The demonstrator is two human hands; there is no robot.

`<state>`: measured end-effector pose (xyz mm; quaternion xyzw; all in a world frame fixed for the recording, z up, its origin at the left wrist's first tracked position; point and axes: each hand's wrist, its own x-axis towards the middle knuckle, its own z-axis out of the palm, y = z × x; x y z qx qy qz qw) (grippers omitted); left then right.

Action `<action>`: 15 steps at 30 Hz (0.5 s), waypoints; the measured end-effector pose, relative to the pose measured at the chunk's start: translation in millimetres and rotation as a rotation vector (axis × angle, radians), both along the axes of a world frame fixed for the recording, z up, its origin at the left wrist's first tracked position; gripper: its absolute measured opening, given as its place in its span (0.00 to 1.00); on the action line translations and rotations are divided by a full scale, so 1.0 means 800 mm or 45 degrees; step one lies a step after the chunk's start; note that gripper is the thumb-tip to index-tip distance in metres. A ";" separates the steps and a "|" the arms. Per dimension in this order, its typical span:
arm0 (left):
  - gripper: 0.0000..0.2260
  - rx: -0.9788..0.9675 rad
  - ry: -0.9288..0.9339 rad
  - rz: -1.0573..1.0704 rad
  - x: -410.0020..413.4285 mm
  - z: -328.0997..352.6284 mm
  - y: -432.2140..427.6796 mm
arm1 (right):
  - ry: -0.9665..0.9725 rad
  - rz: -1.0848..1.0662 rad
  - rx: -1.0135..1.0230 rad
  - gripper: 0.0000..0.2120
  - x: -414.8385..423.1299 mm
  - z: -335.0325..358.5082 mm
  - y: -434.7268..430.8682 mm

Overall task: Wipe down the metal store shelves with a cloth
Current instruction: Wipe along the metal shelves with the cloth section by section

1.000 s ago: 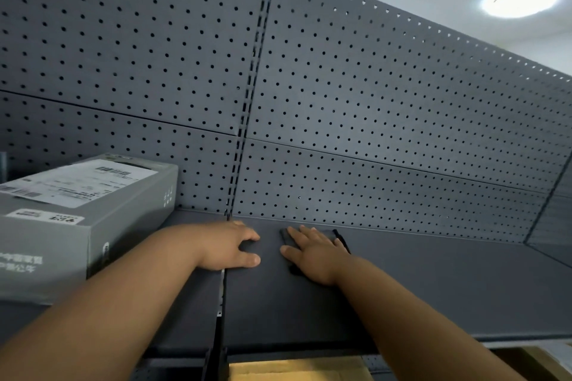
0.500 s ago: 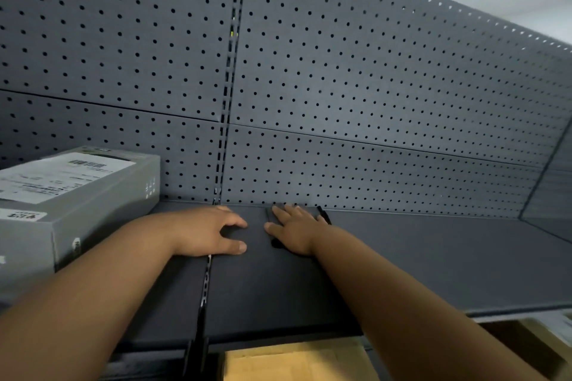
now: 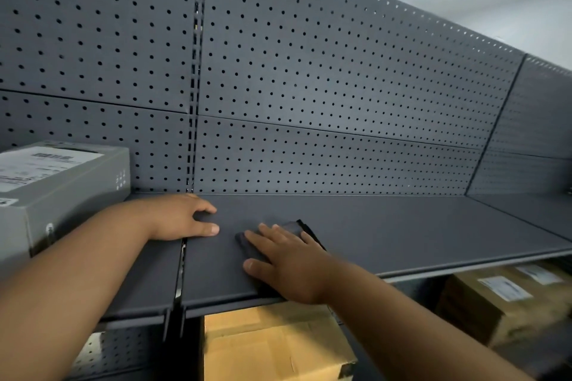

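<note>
Your right hand (image 3: 291,266) lies flat on the dark folded cloth (image 3: 289,227), fingers straight and a little spread, pressing it down onto the grey metal shelf (image 3: 418,232) just right of the shelf seam (image 3: 182,266). The cloth sits under your fingers and palm: its far edge and a dark corner show beyond your fingertips, and its near-left edge pokes out between your forefinger and thumb. The thumb lies off the cloth, straight on the bare shelf near the front lip. The heel of that hand reaches the shelf's front edge. How far the cloth runs under your palm cannot be told. Your left hand (image 3: 179,218) rests on the shelf right over the seam, fingers loosely bent and holding nothing, thumb stretched across to the seam's right side, well short of the cloth. Left of the seam stands a grey carton with a white shipping label (image 3: 65,182), close beside your left forearm. Behind the seam rises the perforated back panel (image 3: 309,71). Below the shelf, right of the seam, sits a tan cardboard box (image 3: 266,346), and farther right are brown labelled parcels (image 3: 495,300).
</note>
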<state>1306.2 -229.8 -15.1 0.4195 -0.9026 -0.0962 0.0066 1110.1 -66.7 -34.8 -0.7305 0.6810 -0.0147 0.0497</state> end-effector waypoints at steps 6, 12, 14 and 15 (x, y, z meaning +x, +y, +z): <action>0.30 -0.056 -0.058 0.092 0.000 -0.002 -0.007 | 0.000 -0.022 0.033 0.30 0.001 0.001 -0.014; 0.28 -0.108 -0.096 0.123 0.001 -0.001 -0.007 | 0.007 -0.117 0.057 0.31 0.000 -0.002 -0.082; 0.27 -0.116 -0.103 0.121 0.001 -0.001 -0.007 | 0.005 -0.145 0.067 0.31 -0.002 -0.004 -0.111; 0.27 -0.122 -0.108 0.117 0.001 -0.001 -0.007 | 0.005 -0.158 0.065 0.31 -0.003 -0.005 -0.124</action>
